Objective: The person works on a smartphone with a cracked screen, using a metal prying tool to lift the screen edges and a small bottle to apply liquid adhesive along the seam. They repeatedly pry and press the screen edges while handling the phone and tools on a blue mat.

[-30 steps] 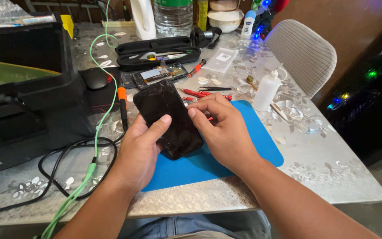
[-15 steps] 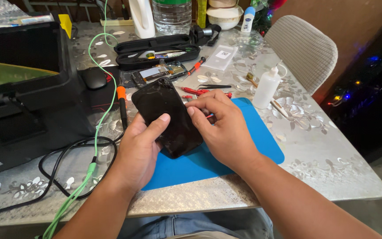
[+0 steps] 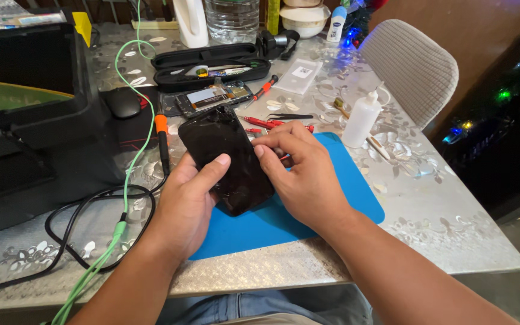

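A glossy black flat phone screen with cracks near its top (image 3: 227, 157) sits at the centre of the frame, tilted, its lower end over the smooth blue rubber work mat (image 3: 338, 198) that lies on the table. The left hand (image 3: 185, 204) grips it from the left edge, thumb pressed flat on the glass. The right hand (image 3: 305, 174) closes on the right edge, fingertips curled against the rim, so both hands are clamped on the same panel and nearly meet across it.

Above the centre, a small clear plastic packet with a square white label (image 3: 299, 75) lies flat on the patterned, shiny table covering (image 3: 428, 229). At the top edge stand a white plastic bottle (image 3: 191, 21), a clear ribbed water bottle (image 3: 233, 15) and a small white tube with a blue cap (image 3: 335, 24). To the right of the mat stands a soft translucent white squeeze bottle with a thin nozzle (image 3: 362, 117).

An open black zip tool case (image 3: 212, 63) lies in the upper middle, and just below it an opened phone body with bare circuitry (image 3: 212, 99). Red-handled screwdrivers (image 3: 266, 123) and black tweezers (image 3: 290, 116) lie just past the panel. A matte black hard case (image 3: 31, 120) fills the left side, beside a black mouse (image 3: 121, 102). A green cable (image 3: 129, 156) and black cables (image 3: 61, 229) trail over the lower left. A grey woven chair back (image 3: 413, 66) rises at the upper right.
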